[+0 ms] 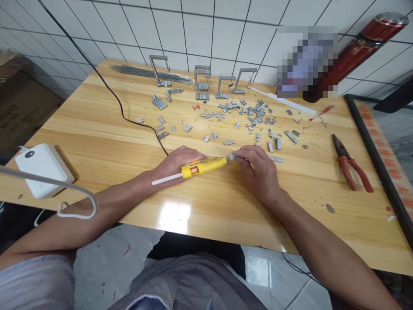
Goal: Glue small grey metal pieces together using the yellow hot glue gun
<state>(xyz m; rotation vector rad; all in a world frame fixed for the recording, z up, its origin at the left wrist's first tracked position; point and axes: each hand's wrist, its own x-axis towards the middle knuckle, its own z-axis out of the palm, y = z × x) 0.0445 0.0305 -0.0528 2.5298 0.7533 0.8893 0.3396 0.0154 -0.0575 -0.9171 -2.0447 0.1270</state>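
On wooden table [219, 202] (tiled wall [198, 36] behind): metal bits [258, 112], glue gun [208, 165].

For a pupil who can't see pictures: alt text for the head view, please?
A left hand holds a yellow glue gun, nozzle at a small grey piece in the right hand, over a wooden table. Grey frames stand behind scattered pieces; red-handled pliers lie right.

Bare hands meet near the middle

The left forearm [112, 206] angles inward to the left hand [176, 162], curled in a grip, its fingertips hidden. The right forearm [309, 228] mirrors it; the right hand [260, 170] bends palm-down, thumb and forefinger pinched, near the left but apart.
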